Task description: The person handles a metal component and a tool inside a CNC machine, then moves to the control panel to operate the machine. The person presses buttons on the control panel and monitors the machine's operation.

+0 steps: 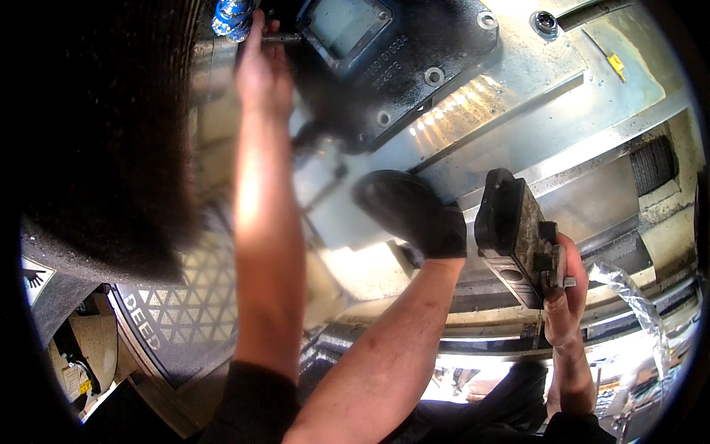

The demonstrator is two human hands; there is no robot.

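My left hand (pixel 265 70) reaches far up at the upper left. Its fingers are closed about the end of a short metal rod (pixel 285 37), close to a blue-and-silver rounded piece (pixel 233 21); some fingers are partly hidden. Beside the rod lies a large black metal casing (pixel 407 59) with a rectangular window and several bolt holes. At the right, my right hand (pixel 568 292) grips a dark, worn metal block (pixel 514 240) by its bolted side, holding it tilted in the air. Raised ribs and a round recess show on the block's lower face.
My leg and black shoe (pixel 407 211) stand between my arms, the shoe against a pale metal surface (pixel 510 111). A large dark round mass (pixel 103 148) fills the left. Below it lies a triangle-patterned step mat (pixel 192 303). Clear plastic wrap (pixel 636 303) hangs at the right.
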